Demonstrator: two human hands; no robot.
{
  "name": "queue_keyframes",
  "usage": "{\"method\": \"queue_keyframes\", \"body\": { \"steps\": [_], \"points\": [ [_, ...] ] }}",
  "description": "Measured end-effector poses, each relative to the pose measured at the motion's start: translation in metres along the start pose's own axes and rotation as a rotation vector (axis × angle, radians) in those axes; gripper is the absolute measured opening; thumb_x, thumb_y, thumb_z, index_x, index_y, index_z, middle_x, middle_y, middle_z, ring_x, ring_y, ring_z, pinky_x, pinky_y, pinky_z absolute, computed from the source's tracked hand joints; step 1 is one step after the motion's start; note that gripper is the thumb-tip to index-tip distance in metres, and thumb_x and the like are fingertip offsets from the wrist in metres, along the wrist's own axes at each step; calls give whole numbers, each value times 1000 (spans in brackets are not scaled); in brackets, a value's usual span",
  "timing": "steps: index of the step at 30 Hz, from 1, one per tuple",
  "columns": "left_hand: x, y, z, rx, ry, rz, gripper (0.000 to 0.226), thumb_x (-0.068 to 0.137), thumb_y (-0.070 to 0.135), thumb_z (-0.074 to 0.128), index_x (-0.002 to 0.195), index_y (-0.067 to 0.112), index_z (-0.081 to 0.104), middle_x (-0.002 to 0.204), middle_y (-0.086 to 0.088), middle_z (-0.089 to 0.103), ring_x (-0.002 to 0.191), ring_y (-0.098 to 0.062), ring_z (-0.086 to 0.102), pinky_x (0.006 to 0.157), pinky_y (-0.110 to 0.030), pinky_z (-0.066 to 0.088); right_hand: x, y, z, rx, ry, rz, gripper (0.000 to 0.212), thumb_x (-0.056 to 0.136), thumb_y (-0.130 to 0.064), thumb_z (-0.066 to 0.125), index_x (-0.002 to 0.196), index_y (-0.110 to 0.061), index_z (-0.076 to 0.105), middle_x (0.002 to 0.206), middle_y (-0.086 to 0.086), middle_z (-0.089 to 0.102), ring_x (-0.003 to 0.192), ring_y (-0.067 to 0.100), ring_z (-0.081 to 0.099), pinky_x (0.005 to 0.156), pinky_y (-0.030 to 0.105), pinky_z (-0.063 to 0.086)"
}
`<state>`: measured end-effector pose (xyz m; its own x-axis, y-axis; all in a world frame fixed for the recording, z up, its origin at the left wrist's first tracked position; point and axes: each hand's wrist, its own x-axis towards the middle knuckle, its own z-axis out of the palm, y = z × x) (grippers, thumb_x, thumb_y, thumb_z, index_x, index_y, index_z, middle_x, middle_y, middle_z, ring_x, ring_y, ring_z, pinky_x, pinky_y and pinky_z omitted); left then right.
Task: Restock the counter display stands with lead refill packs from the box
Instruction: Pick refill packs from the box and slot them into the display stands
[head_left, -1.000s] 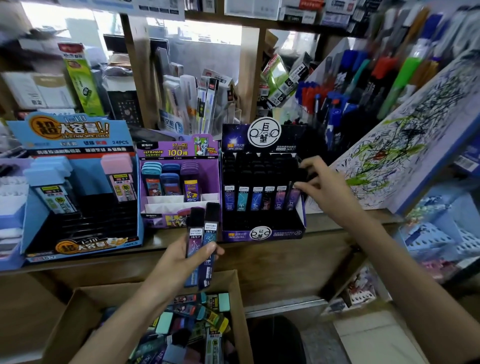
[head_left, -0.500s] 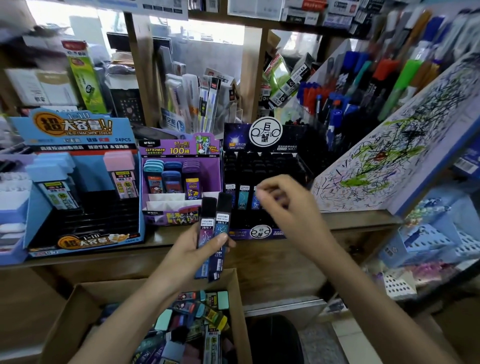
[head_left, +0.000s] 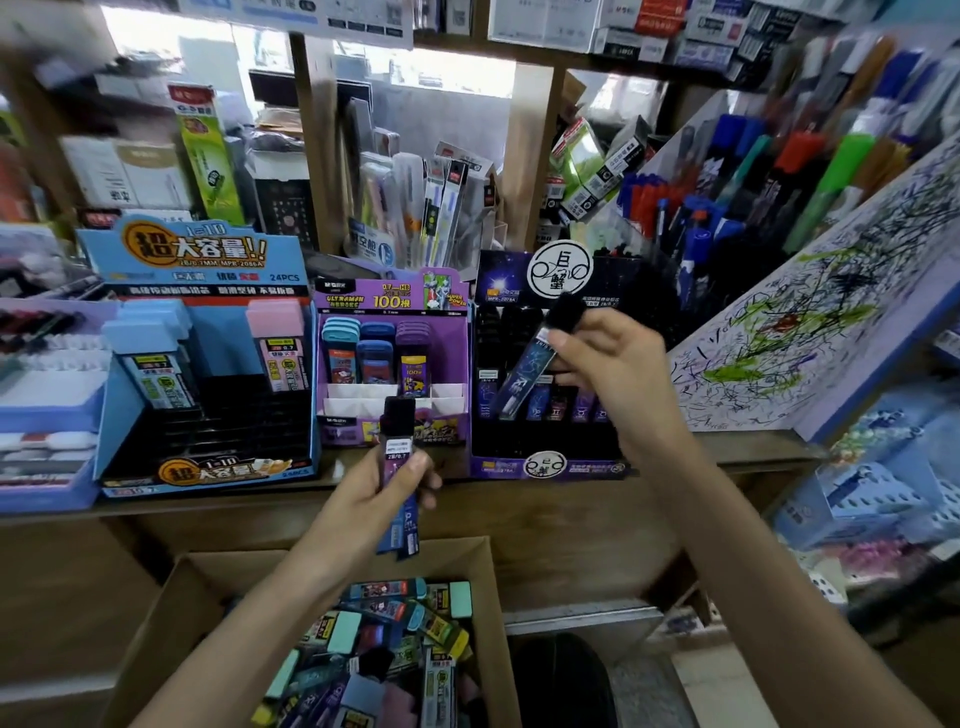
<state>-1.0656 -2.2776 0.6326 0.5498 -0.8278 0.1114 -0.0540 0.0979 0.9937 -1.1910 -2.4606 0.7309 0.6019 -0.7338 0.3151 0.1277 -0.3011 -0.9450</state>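
Observation:
My right hand (head_left: 613, 364) grips a dark blue lead refill pack (head_left: 530, 364) with a black cap, tilted, in front of the black and purple display stand (head_left: 550, 462). Several matching packs stand in that stand's rows. My left hand (head_left: 374, 499) holds a purple black-capped lead refill pack (head_left: 397, 441) upright over the counter edge, below the purple middle stand (head_left: 389, 312). The blue stand (head_left: 208, 467) at left holds a few wide packs. The cardboard box (head_left: 171, 587) below is full of mixed refill packs.
A wooden counter (head_left: 571, 519) carries the stands. Behind them are shelves of pens and packaged stationery. A scribbled test pad (head_left: 810, 338) slopes at the right, with blue baskets (head_left: 883, 493) below it. A light blue tray stack (head_left: 47, 441) sits at far left.
My right hand left the black stand, came to my left hand, took one of its two packs and rose toward the black stand. My left hand now holds one pack.

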Motion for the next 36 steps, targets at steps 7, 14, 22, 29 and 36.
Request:
{"method": "queue_keyframes", "body": {
  "steps": [7,14,22,29,36],
  "points": [
    [-7,-3,-9,-5,12,6,27,83,41,50,77,14,51,63,6,55,59,-8,51,58,-14,43,16,27,4,-268,-125,-2,9,83,-13,69,91,-14,66,85,9,69,76,13,66,70,30,57],
    [-11,0,-12,-3,10,11,27,80,39,55,75,14,48,60,5,52,54,-7,48,55,-14,43,20,37,14,-315,-232,-35,21,84,-11,68,85,-31,63,83,-4,67,74,5,65,71,28,57],
    [-12,4,-8,-5,30,0,22,82,32,55,76,12,47,57,6,52,52,-7,47,55,-14,42,18,50,23,-417,-200,34,23,84,-14,68,107,-11,66,90,1,67,85,17,67,78,35,58],
    [-8,4,-2,16,28,1,28,81,36,56,75,10,46,56,6,52,50,-6,47,56,-13,42,13,58,30,-640,-75,-36,20,86,-25,68,96,-8,70,84,1,69,78,9,64,71,19,52],
    [-4,7,7,5,-10,8,27,79,39,57,78,13,49,58,6,54,53,-6,48,57,-15,43,-11,42,27,-829,-57,-136,30,94,-35,53,80,-12,66,68,3,66,65,15,63,64,36,54]
  ]
}}
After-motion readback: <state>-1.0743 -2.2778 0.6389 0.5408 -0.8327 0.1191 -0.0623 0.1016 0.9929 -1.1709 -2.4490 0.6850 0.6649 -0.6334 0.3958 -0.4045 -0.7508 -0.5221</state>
